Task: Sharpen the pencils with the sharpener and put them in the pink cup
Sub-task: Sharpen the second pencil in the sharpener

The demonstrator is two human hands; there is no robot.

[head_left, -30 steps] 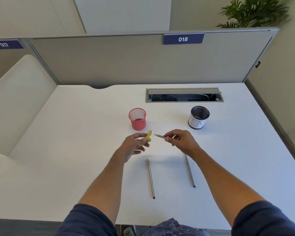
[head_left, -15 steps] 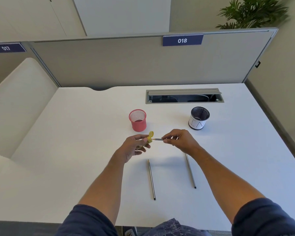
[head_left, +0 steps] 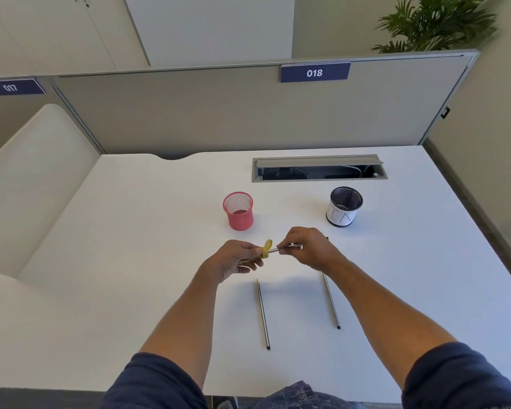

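Head view, left to right: your desk [head_left: 130, 261] as it lies.
Pink cup: the pink mesh cup [head_left: 238, 211] stands upright beyond your hands.
Left hand: your left hand [head_left: 233, 261] pinches the yellow sharpener [head_left: 266, 248].
Held pencil: its tip sits in the sharpener; your right hand [head_left: 307, 247] grips the held pencil [head_left: 281, 248] with curled fingers.
Loose pencils: the left pencil [head_left: 263, 315] and the right pencil [head_left: 331, 302] lie flat nearer you, well apart.
Black cup: the black mesh cup [head_left: 344, 206] stands far right.
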